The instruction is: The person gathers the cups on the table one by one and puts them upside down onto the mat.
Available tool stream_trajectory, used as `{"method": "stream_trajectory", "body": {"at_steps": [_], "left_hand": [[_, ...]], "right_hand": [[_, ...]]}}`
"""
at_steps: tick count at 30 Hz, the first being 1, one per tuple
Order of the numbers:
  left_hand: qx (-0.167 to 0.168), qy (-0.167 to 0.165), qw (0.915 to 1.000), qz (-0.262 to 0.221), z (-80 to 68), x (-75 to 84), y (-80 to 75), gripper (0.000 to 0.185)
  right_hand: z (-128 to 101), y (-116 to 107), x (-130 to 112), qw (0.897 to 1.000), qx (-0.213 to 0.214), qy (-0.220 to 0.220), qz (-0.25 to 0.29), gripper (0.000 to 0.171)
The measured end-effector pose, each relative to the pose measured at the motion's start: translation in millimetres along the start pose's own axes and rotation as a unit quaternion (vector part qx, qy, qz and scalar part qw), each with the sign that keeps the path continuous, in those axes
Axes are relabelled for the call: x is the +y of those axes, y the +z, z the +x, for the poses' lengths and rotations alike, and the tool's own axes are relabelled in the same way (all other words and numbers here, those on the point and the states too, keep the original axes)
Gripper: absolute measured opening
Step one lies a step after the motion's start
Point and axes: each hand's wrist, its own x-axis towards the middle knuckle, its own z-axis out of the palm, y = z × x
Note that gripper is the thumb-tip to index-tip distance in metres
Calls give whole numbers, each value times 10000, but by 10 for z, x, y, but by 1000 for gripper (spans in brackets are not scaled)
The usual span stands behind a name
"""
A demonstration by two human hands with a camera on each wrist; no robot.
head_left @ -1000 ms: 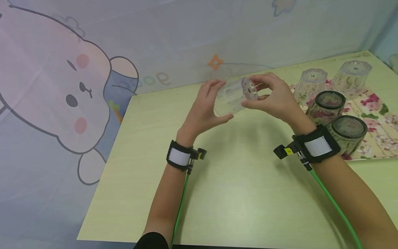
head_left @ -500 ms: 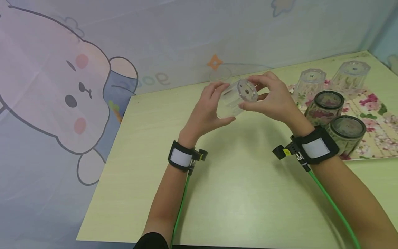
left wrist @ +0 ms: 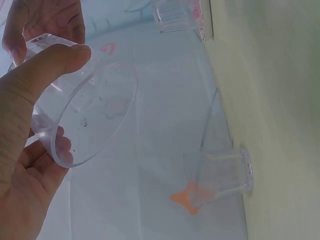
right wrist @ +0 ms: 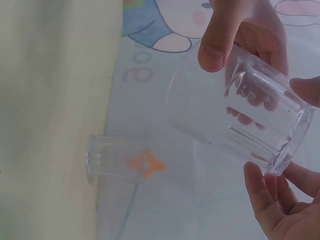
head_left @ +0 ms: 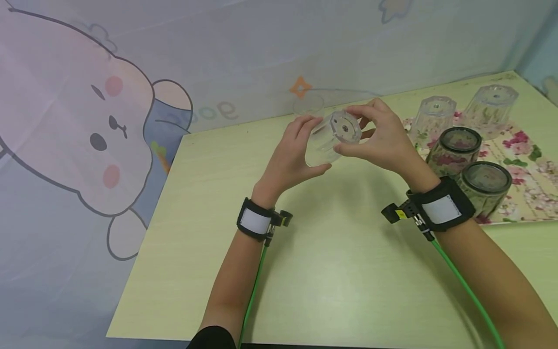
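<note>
A: Which object is held, and how is it gripped?

B: A clear tumbler [head_left: 330, 138] is held on its side above the table [head_left: 340, 271], base turned toward the head camera. The left hand [head_left: 289, 160] curls round its mouth end, thumb under the rim. The right hand [head_left: 383, 138] pinches the base end with curled fingertips. Both hands grip the tumbler, and it touches nothing else.

A: What stands near the hands?

B: To the right lies a floral mat [head_left: 529, 186] bearing four inverted vessels. Two are clear cups: one [head_left: 434, 118] nearer the hands, one [head_left: 491, 107] farther right. Two are darker, tinted jars: the rear [head_left: 453, 150] and the front [head_left: 485, 186]. The rear jar stands just beside the right wrist, and the front jar is close to the black wrist strap [head_left: 440, 206]. These are the nearest obstacles.

A: Is anything behind the tumbler?

B: A small clear cup [head_left: 308, 105] stands upright at the table's far edge, against the printed backdrop [head_left: 109, 121]. The wrist views show it apart from the held tumbler: in the left wrist view [left wrist: 220, 177], in the right wrist view [right wrist: 117, 159].

A: Where are the edges and the open room?

B: The table's left edge runs diagonally from the far corner [head_left: 185, 135] toward the viewer, with the backdrop falling away beyond it. The far edge meets the backdrop directly behind the hands. Bare tabletop lies below the hands, to their left, and toward the viewer between the forearms. Green cables [head_left: 253, 295] trail from both wrist straps over this surface.
</note>
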Motion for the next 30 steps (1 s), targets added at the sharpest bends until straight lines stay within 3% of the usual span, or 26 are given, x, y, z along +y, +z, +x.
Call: {"method": "stream_trajectory", "body": {"at_steps": [15, 22, 30], "left_hand": [[342, -109, 9993, 41, 14, -2, 14, 84], [559, -228, 9982, 36, 9, 4, 40, 84], [1041, -275, 9942, -85, 16, 23, 92, 83]], "right_hand": [[-14, -7, -27, 9997, -229, -27, 103, 71], [-6, 6, -19, 9994, -116, -85, 316, 80], [-7, 27, -38, 9988, 109, -121, 453, 84]]}}
